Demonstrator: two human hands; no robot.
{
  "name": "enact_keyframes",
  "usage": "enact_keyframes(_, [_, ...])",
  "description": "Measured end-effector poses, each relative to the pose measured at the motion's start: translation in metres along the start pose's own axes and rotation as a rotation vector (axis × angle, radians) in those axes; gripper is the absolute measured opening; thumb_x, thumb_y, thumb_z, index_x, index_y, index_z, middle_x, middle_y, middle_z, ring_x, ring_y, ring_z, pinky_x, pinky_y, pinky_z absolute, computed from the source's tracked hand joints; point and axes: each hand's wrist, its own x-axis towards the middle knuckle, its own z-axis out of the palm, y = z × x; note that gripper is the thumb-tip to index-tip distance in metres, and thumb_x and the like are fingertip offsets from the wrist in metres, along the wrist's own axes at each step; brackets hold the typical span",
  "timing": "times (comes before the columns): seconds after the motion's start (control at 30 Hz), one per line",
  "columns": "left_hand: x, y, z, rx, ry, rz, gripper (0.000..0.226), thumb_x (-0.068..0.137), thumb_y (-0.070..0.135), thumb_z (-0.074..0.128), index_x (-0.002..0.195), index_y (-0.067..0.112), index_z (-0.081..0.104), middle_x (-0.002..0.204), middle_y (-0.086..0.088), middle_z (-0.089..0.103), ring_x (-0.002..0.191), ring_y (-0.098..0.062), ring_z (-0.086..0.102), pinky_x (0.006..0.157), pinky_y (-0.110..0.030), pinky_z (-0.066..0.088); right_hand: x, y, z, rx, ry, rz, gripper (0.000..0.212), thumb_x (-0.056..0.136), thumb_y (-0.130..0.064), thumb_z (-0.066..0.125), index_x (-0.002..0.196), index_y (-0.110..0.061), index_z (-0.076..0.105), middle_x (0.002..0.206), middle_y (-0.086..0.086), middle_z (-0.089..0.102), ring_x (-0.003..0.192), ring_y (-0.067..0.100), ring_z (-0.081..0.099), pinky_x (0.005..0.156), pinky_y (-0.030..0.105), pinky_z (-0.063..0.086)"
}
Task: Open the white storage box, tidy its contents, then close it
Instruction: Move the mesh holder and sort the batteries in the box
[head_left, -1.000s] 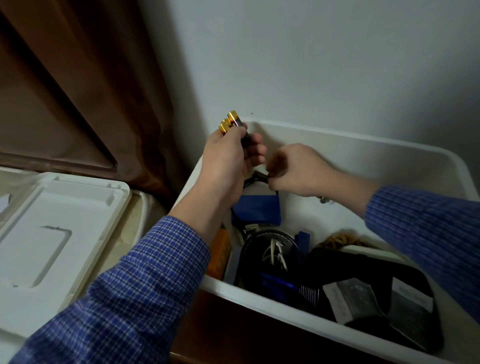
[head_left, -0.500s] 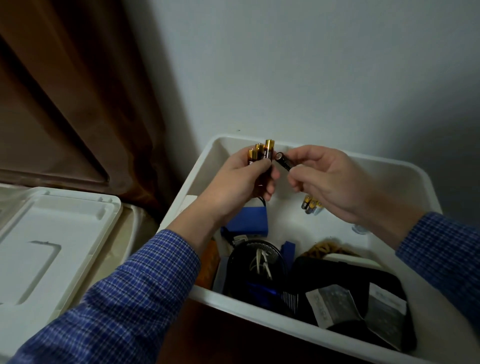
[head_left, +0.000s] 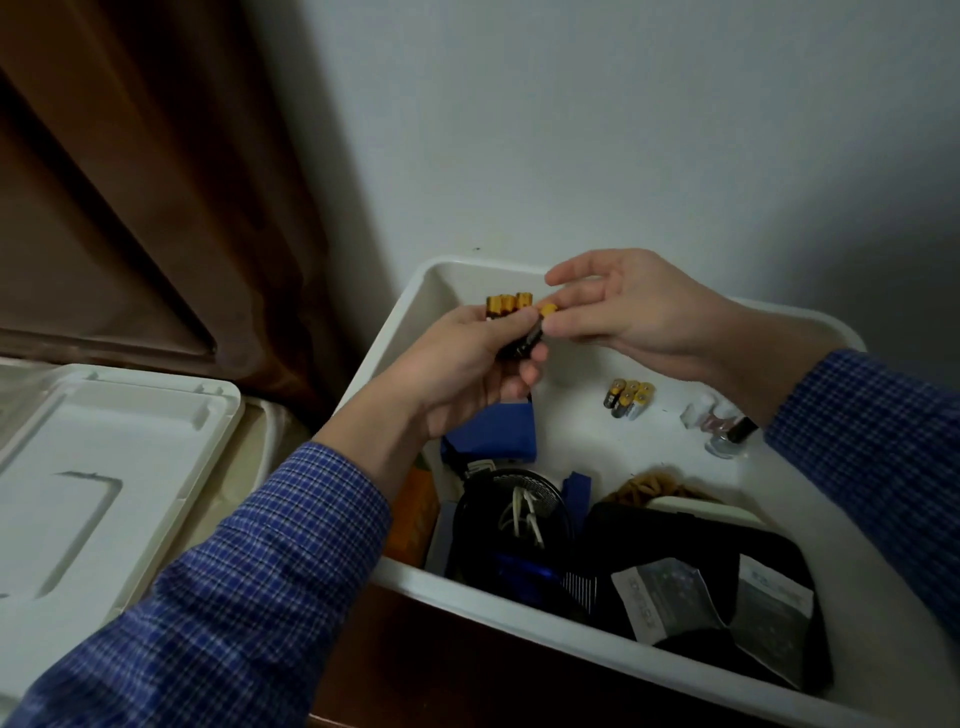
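Observation:
The white storage box (head_left: 415, 301) stands open against the wall. Its lid (head_left: 93, 467) lies flat to the left. My left hand (head_left: 467, 364) grips a bundle of gold-topped batteries (head_left: 511, 306) over the box's far left corner. My right hand (head_left: 623, 306) is beside it, thumb and fingertips touching the rightmost battery (head_left: 545, 310). Another cluster of batteries (head_left: 628, 399) lies on the box floor. Inside are also a blue block (head_left: 498, 436), a black round mesh case (head_left: 514, 514) with white cables, a black pouch (head_left: 696, 587) and small bottles (head_left: 719, 423).
A brown curtain (head_left: 130, 182) hangs at the left behind the lid. A pale wall (head_left: 623, 130) rises right behind the box. An orange box (head_left: 415, 512) stands against the box's left wall, and tan rubber bands (head_left: 649, 486) lie behind the pouch.
The single battery held by my right hand has been brought against the bundle in my left hand. My right hand's fingers have loosened. The view has shifted so the box sits lower.

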Motion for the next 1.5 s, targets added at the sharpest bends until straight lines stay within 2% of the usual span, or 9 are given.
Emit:
enact_keyframes(0.17, [0.001, 0.01, -0.008, -0.399, 0.164, 0.135, 0.017, 0.106, 0.017, 0.043, 0.099, 0.006, 0.054, 0.078, -0.007, 0.055, 0.053, -0.009, 0.051, 0.043, -0.016, 0.041, 0.022, 0.014, 0.02, 0.283, 0.222, -0.051, 0.022, 0.087, 0.007, 0.068, 0.107, -0.002, 0.064, 0.078, 0.009, 0.071, 0.07, 0.018, 0.068, 0.066, 0.023, 0.056])
enact_keyframes(0.27, [-0.001, 0.014, -0.011, -0.573, 0.215, 0.207, 0.021, 0.107, 0.021, 0.042, 0.098, 0.005, 0.052, 0.076, -0.006, 0.055, 0.053, -0.009, 0.05, 0.043, -0.016, 0.04, 0.035, 0.046, 0.036, -0.359, 0.113, -0.072, 0.017, 0.091, -0.001, 0.064, 0.099, -0.013, 0.073, 0.075, -0.004, 0.073, 0.065, 0.008, 0.069, 0.059, 0.016, 0.053])
enact_keyframes(0.33, [-0.002, 0.015, -0.01, -0.601, 0.229, 0.208, 0.023, 0.107, 0.022, 0.04, 0.096, 0.006, 0.051, 0.076, -0.005, 0.054, 0.054, -0.009, 0.048, 0.043, -0.015, 0.037, 0.046, 0.064, 0.045, -0.78, -0.061, -0.108, 0.022, 0.094, -0.005, 0.061, 0.105, -0.017, 0.076, 0.089, -0.004, 0.076, 0.07, 0.003, 0.067, 0.069, 0.014, 0.051])
enact_keyframes(0.43, [-0.004, 0.016, -0.007, -0.621, 0.265, 0.189, 0.025, 0.108, 0.023, 0.039, 0.093, 0.006, 0.05, 0.076, -0.005, 0.052, 0.054, -0.009, 0.045, 0.043, -0.014, 0.034, 0.067, 0.078, 0.056, -1.029, -0.113, -0.11, 0.022, 0.096, -0.009, 0.058, 0.105, -0.017, 0.077, 0.106, 0.0, 0.075, 0.093, 0.016, 0.069, 0.08, 0.023, 0.05])
enact_keyframes(0.63, [-0.006, 0.018, -0.006, -0.641, 0.313, 0.185, 0.027, 0.108, 0.023, 0.04, 0.091, 0.005, 0.051, 0.076, -0.004, 0.051, 0.055, -0.009, 0.044, 0.045, -0.014, 0.034, 0.094, 0.083, 0.082, -1.39, -0.139, -0.136, 0.027, 0.099, -0.043, 0.053, 0.097, -0.019, 0.066, 0.089, 0.0, 0.065, 0.079, 0.021, 0.062, 0.072, 0.036, 0.056])
enact_keyframes(0.93, [-0.004, 0.018, -0.008, -0.616, 0.324, 0.148, 0.031, 0.108, 0.024, 0.041, 0.087, 0.004, 0.053, 0.074, -0.004, 0.052, 0.055, -0.008, 0.044, 0.044, -0.014, 0.035, 0.096, 0.103, 0.076, -1.491, 0.003, -0.261, 0.022, 0.103, -0.03, 0.049, 0.089, -0.025, 0.064, 0.08, -0.005, 0.062, 0.067, 0.017, 0.054, 0.057, 0.03, 0.039])
enact_keyframes(1.23, [-0.004, 0.018, -0.008, -0.636, 0.337, 0.131, 0.024, 0.107, 0.023, 0.042, 0.093, 0.006, 0.052, 0.075, -0.005, 0.053, 0.053, -0.009, 0.045, 0.042, -0.015, 0.035, 0.097, 0.1, 0.081, -1.633, -0.086, -0.249, 0.022, 0.105, -0.019, 0.046, 0.096, -0.017, 0.066, 0.092, 0.0, 0.067, 0.077, 0.018, 0.061, 0.062, 0.03, 0.047])
enact_keyframes(1.4, [-0.002, 0.015, -0.009, -0.604, 0.332, 0.134, 0.025, 0.107, 0.022, 0.042, 0.092, 0.006, 0.052, 0.075, -0.005, 0.053, 0.052, -0.009, 0.046, 0.043, -0.015, 0.035, 0.111, 0.101, 0.088, -1.608, -0.135, -0.154, 0.017, 0.104, -0.008, 0.042, 0.105, -0.011, 0.059, 0.1, 0.004, 0.059, 0.097, 0.021, 0.062, 0.088, 0.037, 0.055])
enact_keyframes(1.5, [-0.002, 0.014, -0.009, -0.588, 0.321, 0.127, 0.026, 0.108, 0.022, 0.041, 0.092, 0.005, 0.052, 0.075, -0.005, 0.053, 0.053, -0.009, 0.046, 0.044, -0.015, 0.035, 0.114, 0.103, 0.084, -1.636, -0.131, -0.125, 0.016, 0.102, -0.004, 0.046, 0.09, -0.003, 0.056, 0.088, 0.01, 0.056, 0.091, 0.026, 0.058, 0.09, 0.038, 0.051])
